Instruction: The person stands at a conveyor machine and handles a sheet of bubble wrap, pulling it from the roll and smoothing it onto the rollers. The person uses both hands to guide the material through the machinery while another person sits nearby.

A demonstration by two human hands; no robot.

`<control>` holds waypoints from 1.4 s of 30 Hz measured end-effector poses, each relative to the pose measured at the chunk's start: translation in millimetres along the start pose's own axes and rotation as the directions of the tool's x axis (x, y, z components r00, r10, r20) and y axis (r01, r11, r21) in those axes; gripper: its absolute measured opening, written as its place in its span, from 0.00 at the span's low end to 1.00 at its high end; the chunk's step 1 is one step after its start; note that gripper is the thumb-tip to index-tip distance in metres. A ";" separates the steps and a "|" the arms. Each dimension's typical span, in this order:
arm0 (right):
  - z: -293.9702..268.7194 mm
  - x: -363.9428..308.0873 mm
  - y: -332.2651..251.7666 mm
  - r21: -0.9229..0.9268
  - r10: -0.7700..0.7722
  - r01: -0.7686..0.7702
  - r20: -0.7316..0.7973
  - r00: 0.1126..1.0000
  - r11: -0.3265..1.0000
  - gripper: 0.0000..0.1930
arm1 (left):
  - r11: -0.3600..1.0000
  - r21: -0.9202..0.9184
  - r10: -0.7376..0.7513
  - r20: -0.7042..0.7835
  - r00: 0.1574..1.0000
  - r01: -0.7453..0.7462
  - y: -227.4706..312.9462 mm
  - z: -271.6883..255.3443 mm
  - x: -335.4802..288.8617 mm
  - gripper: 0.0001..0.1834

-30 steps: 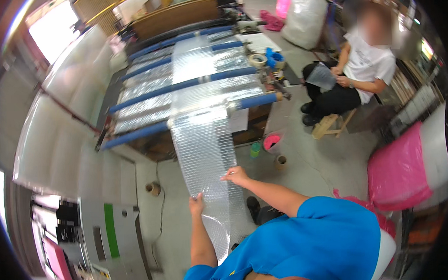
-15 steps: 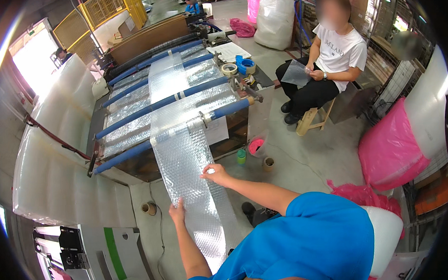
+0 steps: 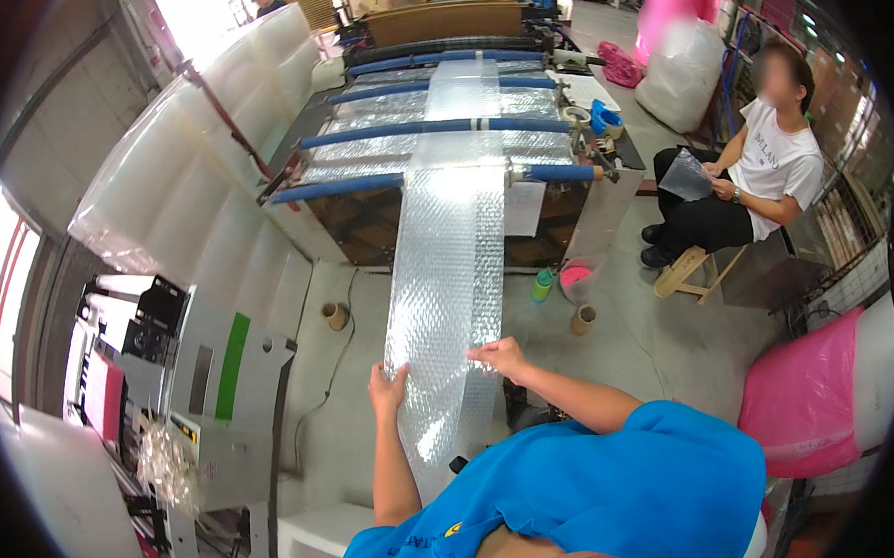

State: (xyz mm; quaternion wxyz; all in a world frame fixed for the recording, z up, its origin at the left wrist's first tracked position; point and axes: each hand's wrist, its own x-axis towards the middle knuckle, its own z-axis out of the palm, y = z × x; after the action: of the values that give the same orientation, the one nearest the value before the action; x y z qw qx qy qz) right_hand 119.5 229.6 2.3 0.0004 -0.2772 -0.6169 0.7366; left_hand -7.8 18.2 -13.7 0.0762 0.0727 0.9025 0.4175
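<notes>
A long strip of clear bubble wrap (image 3: pixel 437 279) runs from the machine's blue rollers (image 3: pixel 348 184) down toward my body. One side of it is folded over lengthwise, leaving a narrower layer along the right. At the strip's left edge my left hand (image 3: pixel 387 386) grips it, thumb on top and fingers partly hidden beneath. My right hand (image 3: pixel 500 356) is closed in a pinch at the edge of the upper layer, across from the left. The lower end of the wrap passes out of sight by my blue shirt (image 3: pixel 576 493).
A seated person (image 3: pixel 771 165) at the right holds a small bubble-wrap piece (image 3: pixel 689 174). On the floor stand a green bottle (image 3: pixel 542 285), a pink-lined bin (image 3: pixel 576 276) and cardboard cores (image 3: pixel 583 320). A cable (image 3: pixel 324 389) trails left, near a grey machine (image 3: pixel 237 378). Large wrapped rolls (image 3: pixel 202 160) line the left.
The view has swung left, so the strip now runs nearly straight ahead. Both hands stay on the bubble wrap, the right still pinching the upper layer's edge.
</notes>
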 end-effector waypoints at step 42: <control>-26.4 95.3 108.8 -0.222 0.277 -0.391 -0.411 0.868 0.893 0.11 | 0.878 0.432 -0.361 0.316 0.878 0.206 -51.5 95.0 37.9 0.26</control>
State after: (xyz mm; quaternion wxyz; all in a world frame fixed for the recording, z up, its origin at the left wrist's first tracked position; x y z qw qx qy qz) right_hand 86.8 260.2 -137.8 -0.0543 -0.5109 -0.6513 0.5583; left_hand -29.5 63.1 -116.8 0.2984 0.0315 0.9341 0.1932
